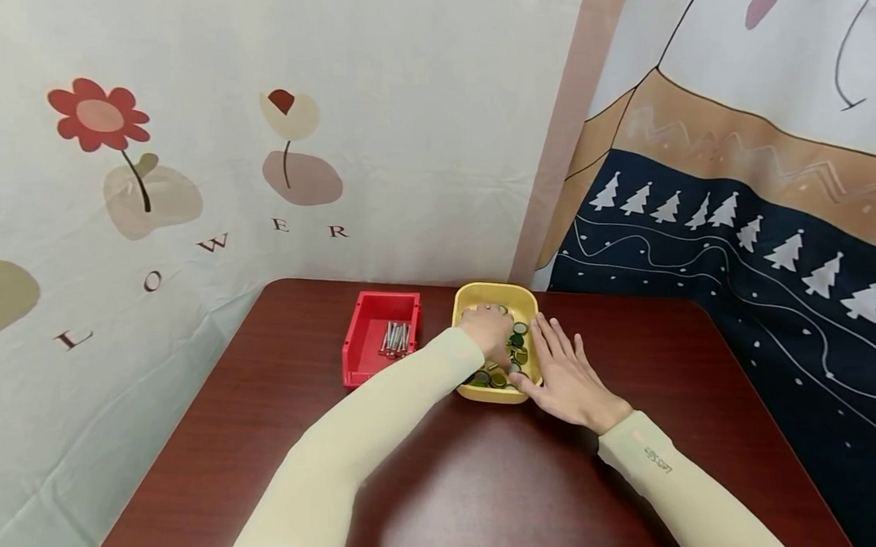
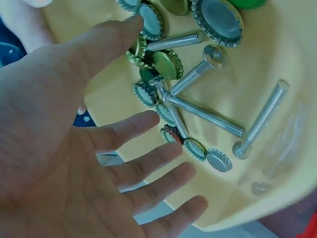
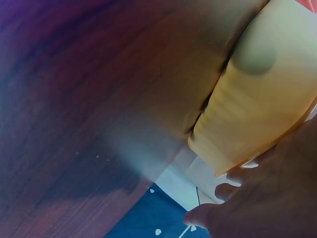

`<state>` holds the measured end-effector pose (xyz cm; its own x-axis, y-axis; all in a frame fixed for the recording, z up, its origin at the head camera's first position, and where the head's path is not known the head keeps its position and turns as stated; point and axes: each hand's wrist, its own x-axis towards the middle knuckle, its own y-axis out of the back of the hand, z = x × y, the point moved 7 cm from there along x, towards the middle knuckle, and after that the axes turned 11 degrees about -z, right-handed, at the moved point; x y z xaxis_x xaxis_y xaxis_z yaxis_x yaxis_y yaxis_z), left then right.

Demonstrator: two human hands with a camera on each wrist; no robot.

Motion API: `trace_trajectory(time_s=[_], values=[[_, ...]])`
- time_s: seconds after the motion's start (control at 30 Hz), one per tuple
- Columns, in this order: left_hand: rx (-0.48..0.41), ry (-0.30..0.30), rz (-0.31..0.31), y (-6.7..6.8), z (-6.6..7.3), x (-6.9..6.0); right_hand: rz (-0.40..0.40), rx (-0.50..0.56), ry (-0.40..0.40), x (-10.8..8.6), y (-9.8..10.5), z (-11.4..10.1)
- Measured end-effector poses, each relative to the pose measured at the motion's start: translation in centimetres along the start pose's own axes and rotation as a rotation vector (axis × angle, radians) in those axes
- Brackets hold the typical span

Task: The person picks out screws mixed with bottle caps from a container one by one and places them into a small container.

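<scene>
Bolts (image 2: 207, 115) we see lying loose in the yellow bin (image 1: 498, 396), several of them, some crossing each other, mixed in with bottle caps (image 2: 218, 22). Left hand (image 1: 489, 331) is reached down into that bin; per the left wrist view its grip is wide, fingers fairly straight and spread above the parts, nothing pinched. Thumb tip is right by the caps; we can't tell if it touches one. Caps show silver, gold and green, some with the hollow side up. Right hand (image 1: 571, 382) also has a wide grip: fingers apart, laid along the bin's right side, thumb at the near right part of the rim. Red bin (image 1: 363, 338) sits just left of the yellow one, not touching it, with more bolts inside, lying side by side. Both bins are on the dark red-brown desk (image 1: 550, 481), toward its far edge. Both arms wear pale sleeves; we see small lettering on the right one. Behind: white cloth (image 1: 415, 87) printed with flowers, dark blue panel (image 1: 650, 252) with white trees.
</scene>
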<state>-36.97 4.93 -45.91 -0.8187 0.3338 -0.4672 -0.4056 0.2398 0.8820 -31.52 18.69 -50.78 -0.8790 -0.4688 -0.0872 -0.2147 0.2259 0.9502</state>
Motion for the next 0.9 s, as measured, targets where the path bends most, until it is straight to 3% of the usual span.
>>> trace_trajectory(time_s=[0.07,0.1,0.2,0.3,0.33,0.4,0.53,0.57,0.63,0.73,0.9], values=[[0.024,0.017,-0.006,0.3,0.4,-0.8,0.0,0.001,-0.002,0.1,0.0,0.0],[0.032,0.03,-0.002,-0.1,0.4,0.3,-0.001,0.003,-0.003,0.1,-0.1,0.0],[0.042,0.068,-0.039,-0.1,0.7,0.9,-0.002,0.009,-0.004,0.1,-0.1,-0.1],[0.037,0.105,-0.087,-0.6,0.8,2.6,-0.004,0.015,-0.003,0.1,-0.1,-0.1],[0.042,0.111,-0.116,-0.6,1.0,2.5,-0.004,0.016,-0.003,0.1,-0.1,-0.2],[0.03,0.116,-0.131,-1.8,0.7,5.5,-0.001,0.014,-0.004,0.1,-0.1,-0.2],[0.005,0.059,-0.155,-4.6,0.1,11.7,0.009,0.016,-0.005,0.1,0.1,-0.3],[0.0,0.044,-0.17,-5.2,0.0,13.0,0.009,0.017,-0.005,0.0,0.1,-0.3],[-0.003,0.02,-0.207,-5.8,-0.2,14.2,0.009,0.016,-0.005,0.1,0.1,-0.3],[-0.019,0.036,-0.246,-6.1,-0.3,14.4,0.008,0.014,-0.007,0.1,0.1,-0.3],[-0.018,0.078,-0.266,-5.2,0.4,12.1,0.014,0.007,-0.012,0.1,0.0,-0.2]])
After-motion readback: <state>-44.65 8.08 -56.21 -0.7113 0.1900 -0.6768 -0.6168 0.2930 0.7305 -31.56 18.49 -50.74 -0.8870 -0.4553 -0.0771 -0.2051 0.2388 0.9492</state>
